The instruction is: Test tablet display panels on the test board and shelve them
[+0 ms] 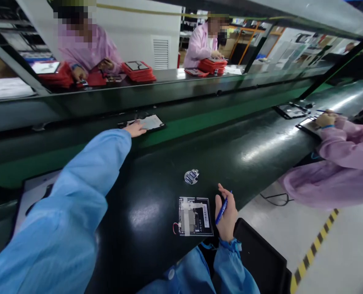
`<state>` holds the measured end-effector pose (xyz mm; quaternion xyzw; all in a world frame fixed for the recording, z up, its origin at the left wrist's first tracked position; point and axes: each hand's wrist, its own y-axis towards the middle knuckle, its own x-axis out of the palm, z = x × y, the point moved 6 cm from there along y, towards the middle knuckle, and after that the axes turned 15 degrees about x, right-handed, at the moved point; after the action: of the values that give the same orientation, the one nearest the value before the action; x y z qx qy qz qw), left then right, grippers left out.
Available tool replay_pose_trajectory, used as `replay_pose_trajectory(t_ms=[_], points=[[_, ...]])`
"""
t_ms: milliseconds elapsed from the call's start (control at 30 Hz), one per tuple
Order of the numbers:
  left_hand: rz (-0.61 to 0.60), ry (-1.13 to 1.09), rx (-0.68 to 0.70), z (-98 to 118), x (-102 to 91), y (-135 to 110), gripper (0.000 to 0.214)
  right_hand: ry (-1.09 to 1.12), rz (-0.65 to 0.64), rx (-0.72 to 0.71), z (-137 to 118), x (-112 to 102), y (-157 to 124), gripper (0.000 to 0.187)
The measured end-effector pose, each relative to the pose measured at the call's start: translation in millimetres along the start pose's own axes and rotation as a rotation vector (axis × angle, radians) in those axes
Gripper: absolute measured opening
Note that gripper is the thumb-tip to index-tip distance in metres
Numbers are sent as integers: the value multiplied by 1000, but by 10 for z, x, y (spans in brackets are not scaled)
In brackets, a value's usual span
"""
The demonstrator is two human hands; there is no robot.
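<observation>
My left hand (135,128) is stretched far forward, its fingers extended over a flat device panel (153,121) with a pale face and dark edges. That panel lies on the green belt (181,126); my fingers touch its left part. In my right hand (227,216), near the bench edge, a blue pen (222,210) is held. Just left of this hand lies an opened tablet-like unit (187,218), showing a circuit board, pale tape, a black battery with a white label and a thin red wire. Beyond it sits a small round metallic dish (191,177) with small labelled pieces on it.
A larger flat panel (36,196) lies at left, partly behind my sleeve. Co-workers in pink work across the bench beside stacks of red sleeves (138,71). Another pink-sleeved person (328,122) works at right near a device (291,110). A black bin-like object (261,253) stands below.
</observation>
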<state>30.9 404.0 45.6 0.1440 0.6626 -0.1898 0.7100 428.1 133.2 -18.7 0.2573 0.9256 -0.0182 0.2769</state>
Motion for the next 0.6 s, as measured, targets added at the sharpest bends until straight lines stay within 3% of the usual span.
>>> replay_pose_trajectory(t_ms=[100, 200, 300, 400, 467, 500, 600], points=[[31, -7, -57, -146, -315, -606, 70, -3, 19, 9, 2, 1, 29, 27], [122, 113, -252, -229, -469, -1747, 71, 44, 46, -12, -13, -13, 43, 30], [129, 168, -532, -137, -287, -3038, 66, 165, 112, -9, -132, -76, 35, 30], [136, 172, -723, 87, 79, -3975, 56, 251, 130, -26, -510, -94, -48, 25], [162, 162, -764, 215, 328, -4303, 51, 231, -24, -77, -910, 77, -166, 19], [179, 156, -769, 261, 438, -4391, 50, 207, -175, -110, -1124, 255, -254, 18], [229, 132, -766, 344, 677, -4459, 55, 205, -852, -262, -1675, 1057, -740, 22]])
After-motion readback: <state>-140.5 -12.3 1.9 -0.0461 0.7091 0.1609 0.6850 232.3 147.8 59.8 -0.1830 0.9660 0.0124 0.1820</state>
